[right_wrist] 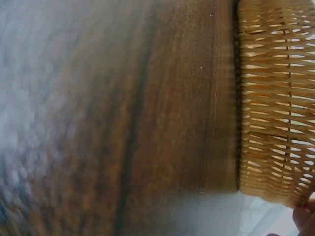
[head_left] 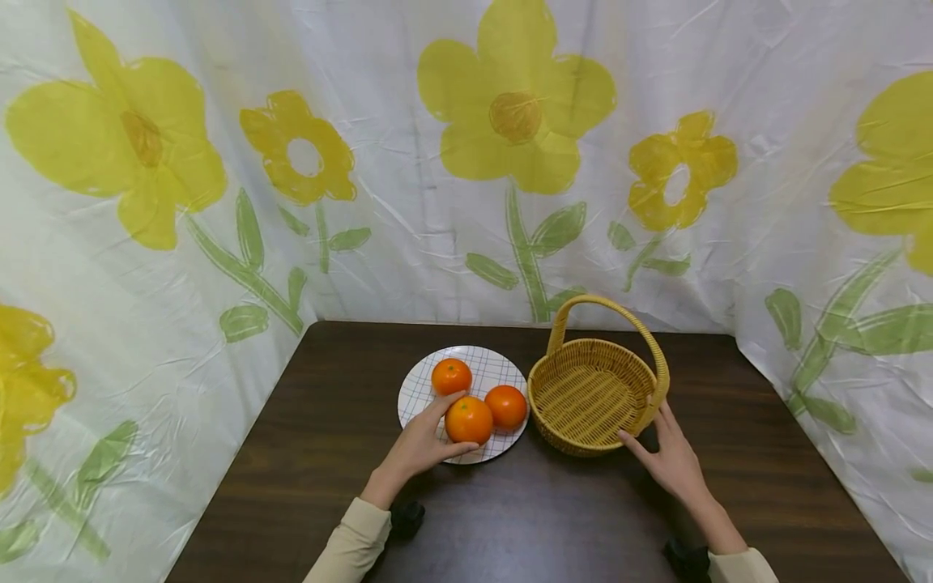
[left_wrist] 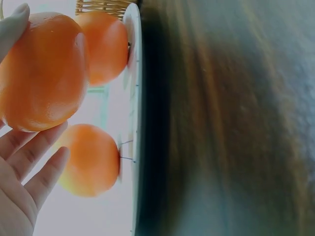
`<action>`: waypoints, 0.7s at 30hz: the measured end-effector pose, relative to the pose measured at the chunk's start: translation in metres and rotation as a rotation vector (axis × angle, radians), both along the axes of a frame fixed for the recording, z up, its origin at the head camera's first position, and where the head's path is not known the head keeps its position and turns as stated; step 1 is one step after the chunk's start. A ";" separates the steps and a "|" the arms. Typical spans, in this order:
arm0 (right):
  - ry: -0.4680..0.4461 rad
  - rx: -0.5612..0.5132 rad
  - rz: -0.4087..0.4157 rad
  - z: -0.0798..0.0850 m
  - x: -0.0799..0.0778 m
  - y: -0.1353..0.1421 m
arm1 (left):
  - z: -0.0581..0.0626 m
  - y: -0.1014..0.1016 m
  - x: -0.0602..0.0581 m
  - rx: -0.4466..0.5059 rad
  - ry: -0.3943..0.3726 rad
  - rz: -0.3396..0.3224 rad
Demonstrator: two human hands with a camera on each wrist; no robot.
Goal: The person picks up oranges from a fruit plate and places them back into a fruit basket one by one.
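Observation:
My left hand (head_left: pixel 425 437) holds an orange (head_left: pixel 469 420) between thumb and fingers, over the front of a white plate (head_left: pixel 415 397) with a grid pattern. In the left wrist view the held orange (left_wrist: pixel 43 73) appears raised above the plate's surface. Two more oranges lie on the plate, a back orange (head_left: pixel 451 376) and a right orange (head_left: pixel 506 406). Just right of the plate stands a woven basket (head_left: pixel 592 393) with a tall arched handle and nothing inside. At its right side my right hand (head_left: pixel 672 459) grips the rim by the handle's base, thumb toward the front.
Both things stand on a dark wooden table (head_left: pixel 328 453). A white curtain (head_left: pixel 394 243) with yellow flowers hangs along the table's back and sides. The basket's handle (head_left: pixel 615 308) arches high above its rim.

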State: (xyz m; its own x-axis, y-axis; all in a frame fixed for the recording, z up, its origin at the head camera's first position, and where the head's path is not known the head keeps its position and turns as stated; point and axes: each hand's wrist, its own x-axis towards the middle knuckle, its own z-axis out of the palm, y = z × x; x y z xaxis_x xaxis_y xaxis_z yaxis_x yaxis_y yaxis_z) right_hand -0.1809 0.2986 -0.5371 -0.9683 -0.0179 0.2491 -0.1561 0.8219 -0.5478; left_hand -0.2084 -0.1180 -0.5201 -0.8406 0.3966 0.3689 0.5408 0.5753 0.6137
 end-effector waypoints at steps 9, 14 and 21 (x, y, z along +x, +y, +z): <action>-0.039 0.000 -0.009 0.003 0.001 0.000 | 0.005 0.006 -0.002 0.037 -0.014 -0.014; -0.058 -0.005 -0.013 0.004 0.002 -0.001 | 0.009 0.010 -0.002 0.035 -0.017 -0.015; -0.010 -0.006 -0.014 0.002 0.001 -0.002 | 0.016 0.017 -0.006 0.026 -0.010 -0.015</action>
